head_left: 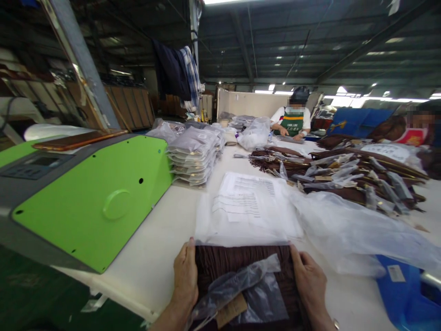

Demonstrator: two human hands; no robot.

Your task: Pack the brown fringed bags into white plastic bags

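A dark brown fringed item (pixel 241 259) lies at the front of the white table, with a small clear bag (pixel 237 285) and a brown tag (pixel 231 311) on top. At its left edge, my left hand (pixel 186 273) pinches the item beside the near corner of a clear plastic bag. My right hand (pixel 308 278) grips the opposite edge the same way. Beyond the item lies a stack of clear plastic bags (pixel 248 211) printed with text. The fingers under the item are hidden.
A green and grey machine (pixel 134 202) stands at left. Behind it are stacked packed bags (pixel 193 156). More brown fringed items (pixel 347 170), loose plastic (pixel 344 225) and a blue object (pixel 403 289) lie at right. A person in a green apron (pixel 292 120) works across the table; another is at far right.
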